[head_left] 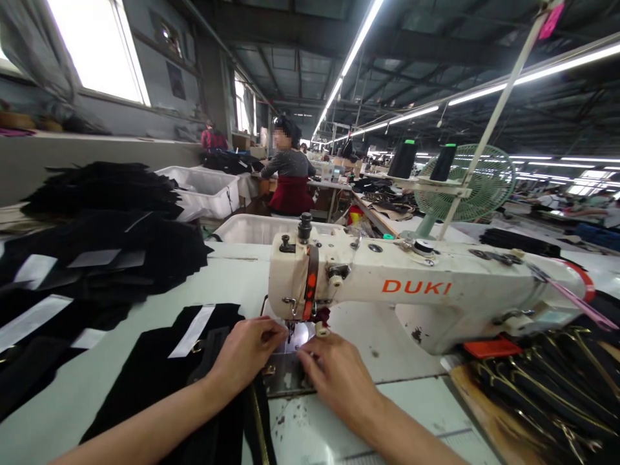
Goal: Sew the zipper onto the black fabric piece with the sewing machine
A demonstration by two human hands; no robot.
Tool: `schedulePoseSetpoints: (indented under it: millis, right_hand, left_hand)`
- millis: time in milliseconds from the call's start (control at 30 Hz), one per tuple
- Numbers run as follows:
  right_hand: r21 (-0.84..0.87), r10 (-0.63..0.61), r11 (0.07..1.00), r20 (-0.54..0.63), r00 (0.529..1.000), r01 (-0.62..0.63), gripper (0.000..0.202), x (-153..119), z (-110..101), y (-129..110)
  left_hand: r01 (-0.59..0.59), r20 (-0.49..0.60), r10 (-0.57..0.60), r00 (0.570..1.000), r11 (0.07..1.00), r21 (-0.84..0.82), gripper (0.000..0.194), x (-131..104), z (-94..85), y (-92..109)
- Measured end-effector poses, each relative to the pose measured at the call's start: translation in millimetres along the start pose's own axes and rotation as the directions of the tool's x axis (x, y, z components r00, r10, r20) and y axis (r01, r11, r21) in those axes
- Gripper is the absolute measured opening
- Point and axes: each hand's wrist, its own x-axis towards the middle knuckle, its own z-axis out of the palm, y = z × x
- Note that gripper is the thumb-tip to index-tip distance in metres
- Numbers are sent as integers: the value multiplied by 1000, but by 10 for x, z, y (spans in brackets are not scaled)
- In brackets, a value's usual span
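On the pale tabletop (314, 429), black fabric (140, 368) is spread under the left forearm, while the left hand (249, 352) and right hand (339, 371) are held apart beside the needle (291, 328), best kept clear of fingertips, their pinch seemingly too small to be read.

a pale table (194, 290) bears black fabric pieces (140, 381) (some with white strips (192, 331)) — and a sewing machine (353, 274).
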Motion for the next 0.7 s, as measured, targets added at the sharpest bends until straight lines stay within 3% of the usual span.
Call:
schedulePoseSetpoints:
  millis: [100, 200, 300, 467, 567, 633, 700]
  right_hand:
    - [6, 112, 994, -48, 993, -111, 17, 182, -81, 219]
    - [63, 155, 986, -39, 987, -152, 22, 362, -11, 364]
    - [115, 173, 979, -40, 984, -168, 26, 435, 80, 410]
    - [183, 182, 968, -56, 982, -169, 21, 372, 103, 373]
    - [211, 190, 962, -71, 979, -172, 18, 354, 96, 361]
    - [234, 189, 957, -59, 980, -170, 19, 357, 100, 368]
    - [261, 181, 951, -35, 983, -166, 22, 361, 106, 380]
  left_hand:
    - [-33, -28, 35, 999, 997, 64, 22, -11, 37, -15]
    - [-87, -59, 97, 994, 984, 154, 24, -32, 55, -20]
    - [-213, -61, 232, 971, 951, 224, 29, -67, 73, -59]
    - [-466, -18, 487, 873, 845, 262, 36, -144, 76, -166]
    - [-569, 40, 576, 816, 790, 229, 34, -162, 65, -182]
    - [-556, 43, 562, 826, 801, 222, 35, -141, 59, -170]
    - [-476, 9, 488, 873, 848, 231, 36, -102, 52, -154]
